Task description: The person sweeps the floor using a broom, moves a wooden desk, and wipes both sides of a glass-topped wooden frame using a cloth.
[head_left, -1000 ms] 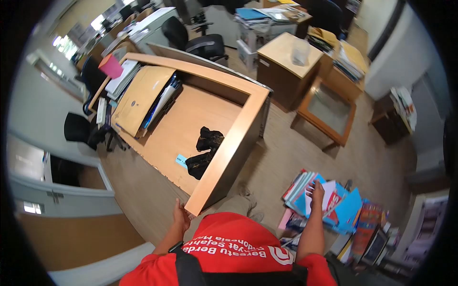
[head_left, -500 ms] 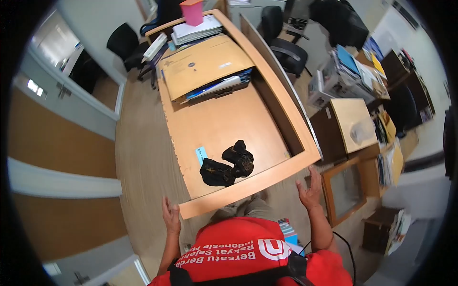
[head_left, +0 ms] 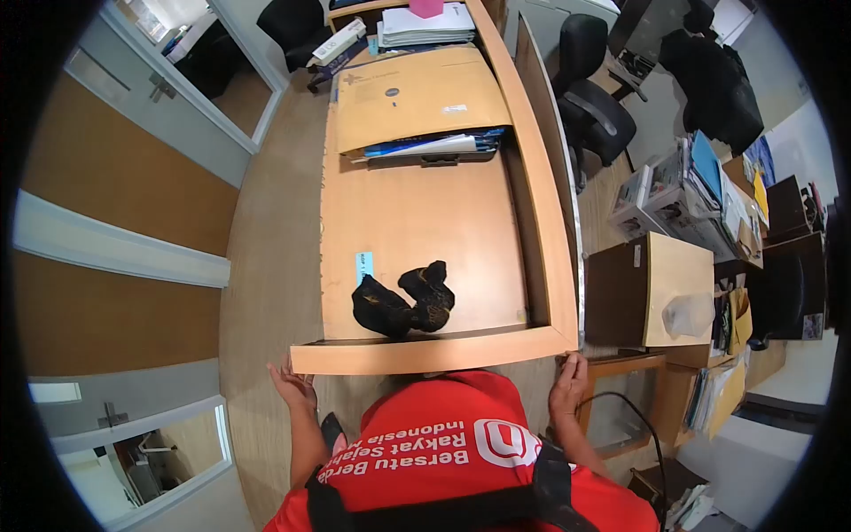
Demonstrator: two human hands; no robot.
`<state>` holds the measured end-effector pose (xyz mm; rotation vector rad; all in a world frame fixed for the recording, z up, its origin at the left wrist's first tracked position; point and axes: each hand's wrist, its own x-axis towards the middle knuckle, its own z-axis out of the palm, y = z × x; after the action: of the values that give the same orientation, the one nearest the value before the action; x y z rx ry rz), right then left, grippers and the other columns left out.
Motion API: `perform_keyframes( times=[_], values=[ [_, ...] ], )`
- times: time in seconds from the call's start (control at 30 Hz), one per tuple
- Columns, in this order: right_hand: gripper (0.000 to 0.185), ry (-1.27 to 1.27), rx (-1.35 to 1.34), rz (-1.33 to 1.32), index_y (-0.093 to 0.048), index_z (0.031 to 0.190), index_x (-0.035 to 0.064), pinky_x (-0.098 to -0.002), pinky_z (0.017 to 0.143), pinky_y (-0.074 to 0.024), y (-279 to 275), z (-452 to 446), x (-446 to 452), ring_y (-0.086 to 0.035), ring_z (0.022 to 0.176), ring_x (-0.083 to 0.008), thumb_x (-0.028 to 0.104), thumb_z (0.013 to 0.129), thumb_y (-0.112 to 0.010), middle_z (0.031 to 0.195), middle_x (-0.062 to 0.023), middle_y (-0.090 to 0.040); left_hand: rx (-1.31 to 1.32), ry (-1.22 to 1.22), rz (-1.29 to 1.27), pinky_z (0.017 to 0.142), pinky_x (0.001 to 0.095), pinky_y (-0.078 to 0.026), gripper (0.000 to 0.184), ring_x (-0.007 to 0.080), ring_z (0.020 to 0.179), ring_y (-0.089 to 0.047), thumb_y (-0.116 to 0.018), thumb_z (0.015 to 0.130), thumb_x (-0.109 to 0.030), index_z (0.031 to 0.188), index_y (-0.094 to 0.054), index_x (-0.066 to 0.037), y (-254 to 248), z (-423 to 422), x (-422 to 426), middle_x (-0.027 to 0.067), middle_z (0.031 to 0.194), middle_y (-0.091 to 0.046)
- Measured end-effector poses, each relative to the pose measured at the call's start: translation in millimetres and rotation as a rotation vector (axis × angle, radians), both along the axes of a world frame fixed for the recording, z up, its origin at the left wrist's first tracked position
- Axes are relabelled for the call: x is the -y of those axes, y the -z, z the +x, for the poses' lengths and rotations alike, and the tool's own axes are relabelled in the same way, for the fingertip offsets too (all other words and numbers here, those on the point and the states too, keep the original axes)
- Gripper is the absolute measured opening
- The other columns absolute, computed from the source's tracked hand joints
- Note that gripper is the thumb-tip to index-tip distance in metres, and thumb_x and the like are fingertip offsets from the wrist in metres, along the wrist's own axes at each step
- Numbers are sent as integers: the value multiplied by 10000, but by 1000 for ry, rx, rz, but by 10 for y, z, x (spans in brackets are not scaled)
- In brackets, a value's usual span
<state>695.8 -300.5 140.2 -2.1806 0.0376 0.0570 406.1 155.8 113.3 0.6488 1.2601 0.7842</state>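
Observation:
A light-wood desk [head_left: 425,208] with a raised rim stretches away in front of me. My left hand [head_left: 294,388] is at its near left corner, palm turned toward the wood and fingers apart, with some fingertips at or behind the edge. At the near right corner, my right hand [head_left: 569,388] has its fingers curled against the underside of the rim; part of the grip is hidden. A crumpled black cloth item [head_left: 403,306] with a brownish pattern lies on the desktop near the front rim. Beside it is a small light-blue label [head_left: 364,266].
Farther up the desk lie a large brown envelope [head_left: 417,93], a folder [head_left: 434,155] and stacked papers [head_left: 427,25]. Office chairs [head_left: 589,97] stand beyond the right side. A wooden cabinet [head_left: 651,288] and a glass-panelled wooden door [head_left: 620,408] are close on the right.
My hands, held apart from the desk before, have come to its near corners. My view has turned, so the desk appears straighter. The black cloth still lies on the desktop.

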Motion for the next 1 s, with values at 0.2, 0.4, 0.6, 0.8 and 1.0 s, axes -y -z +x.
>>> perform_keyframes(
  times=[0.2,0.4,0.6,0.8,1.0],
  values=[
    [386,424,-569,635,-537,1153,100,-344,783,-439,729,40,42,-542,962,-198,357,950,-333,1134,-69,-569,232,-44,-121,979,382,-340,832,230,1145,-478,-394,828,-714,1267,-463,-11,57,156,187,126,1234,-535],
    [460,517,-682,949,-531,1200,113,-346,761,-458,1074,180,-253,-575,968,-202,456,920,-408,1135,-62,-590,315,171,-11,861,363,-464,630,242,916,-602,-391,879,-633,958,-613,-48,254,300,-75,95,931,-645],
    [389,578,-443,1028,-523,1205,64,-357,824,-503,1493,215,-448,-614,939,-221,313,907,-506,1084,-69,-603,300,90,-153,867,382,-457,661,264,905,-598,-423,858,-641,967,-588,-10,287,280,-184,132,947,-644],
    [370,505,-144,977,-517,1211,65,-381,770,-537,2015,261,-411,-626,919,-235,298,925,-491,1093,-83,-610,230,139,-338,879,402,-453,646,269,937,-596,-427,859,-623,999,-591,-13,421,317,-264,145,987,-641],
    [368,636,-68,808,-520,1207,59,-382,767,-537,1875,444,-785,-626,915,-236,292,923,-493,1091,-86,-610,-258,515,-583,835,464,-491,519,313,943,-616,-551,843,-474,1157,-572,-62,1034,291,-893,141,1087,-630]
  ],
)
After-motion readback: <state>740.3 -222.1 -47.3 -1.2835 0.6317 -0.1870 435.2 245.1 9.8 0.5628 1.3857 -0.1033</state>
